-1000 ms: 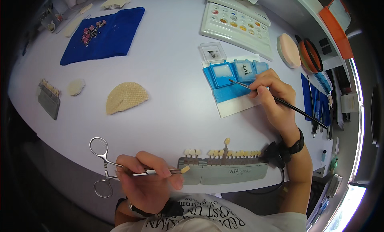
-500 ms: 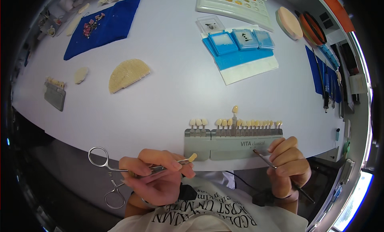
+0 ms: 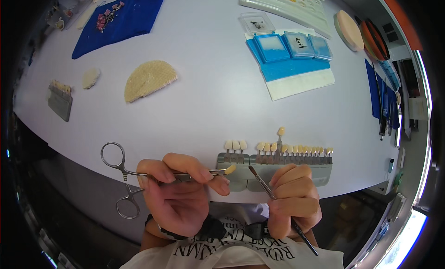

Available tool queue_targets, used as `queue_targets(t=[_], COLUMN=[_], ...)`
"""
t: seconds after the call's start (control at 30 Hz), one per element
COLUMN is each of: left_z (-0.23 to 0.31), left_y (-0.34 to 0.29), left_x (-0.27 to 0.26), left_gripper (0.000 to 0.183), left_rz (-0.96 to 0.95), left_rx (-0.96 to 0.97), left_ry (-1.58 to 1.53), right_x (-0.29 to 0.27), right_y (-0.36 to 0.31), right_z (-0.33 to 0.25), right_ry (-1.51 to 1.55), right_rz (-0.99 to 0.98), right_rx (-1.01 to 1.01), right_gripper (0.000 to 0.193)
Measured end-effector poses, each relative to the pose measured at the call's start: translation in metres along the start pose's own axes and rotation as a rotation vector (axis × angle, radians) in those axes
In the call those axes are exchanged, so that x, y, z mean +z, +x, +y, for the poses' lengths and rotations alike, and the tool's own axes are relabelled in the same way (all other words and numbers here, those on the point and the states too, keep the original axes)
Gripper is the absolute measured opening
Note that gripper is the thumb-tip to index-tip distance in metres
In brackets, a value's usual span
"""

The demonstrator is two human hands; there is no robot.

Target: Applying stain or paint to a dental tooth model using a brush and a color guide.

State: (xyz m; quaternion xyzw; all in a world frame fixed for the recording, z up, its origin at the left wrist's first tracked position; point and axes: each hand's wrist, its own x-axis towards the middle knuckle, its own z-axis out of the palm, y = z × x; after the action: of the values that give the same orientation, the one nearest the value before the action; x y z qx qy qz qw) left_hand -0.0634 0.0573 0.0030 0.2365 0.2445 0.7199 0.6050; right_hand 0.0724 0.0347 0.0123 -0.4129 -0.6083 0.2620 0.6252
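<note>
Between the fingers of my left hand lie locking forceps, their ring handles pointing left. A small yellowish tooth crown is clamped at their tip. My right hand is closed round a thin brush with a dark handle, its dark bristle tip up and left, a short gap from the crown. Just beyond both hands, at the table's near edge, stands a grey tooth shade guide with a row of tooth-shaped tabs. One tab sticks up above the others. My right hand hides part of the guide.
Blue-lidded boxes rest on a blue and white cloth, with a white palette behind. Left are a cream half-round pad, a smaller shade guide and a blue cloth with pink-tipped burs. Tools lie on blue cloth at right.
My right hand has moved left with the brush, bringing its tip close to the crown. My left hand has risen slightly with the forceps. The whole view has shifted a little.
</note>
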Motion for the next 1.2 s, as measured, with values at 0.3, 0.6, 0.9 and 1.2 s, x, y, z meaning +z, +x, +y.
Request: queue_targets(t=[0.3,0.6,0.9,1.2], left_z=[-0.0013,-0.0032,-0.0037,0.0038], left_y=[0.0022,0.0017,0.0023,0.0046], left_x=[0.0007,0.0005,0.0025,0.0031], left_gripper=[0.029,0.026,0.025,0.027], left_rz=[0.017,-0.034,-0.035,-0.176], left_rx=[0.004,0.047,0.079,-0.008], left_ry=[0.056,0.098,0.142,0.288], right_x=[-0.0037,-0.0053,-0.0064,-0.0059], right_y=[0.0,0.0007,0.0034,0.0039], right_z=[0.0035,0.0017,-0.0013,-0.002], right_ry=[-0.003,-0.03,-0.042,-0.051], right_rz=[-0.05,-0.092,-0.143,-0.16], right_rx=[-0.002,0.032,0.072,0.082], right_gripper=[0.01,0.014,0.022,0.024])
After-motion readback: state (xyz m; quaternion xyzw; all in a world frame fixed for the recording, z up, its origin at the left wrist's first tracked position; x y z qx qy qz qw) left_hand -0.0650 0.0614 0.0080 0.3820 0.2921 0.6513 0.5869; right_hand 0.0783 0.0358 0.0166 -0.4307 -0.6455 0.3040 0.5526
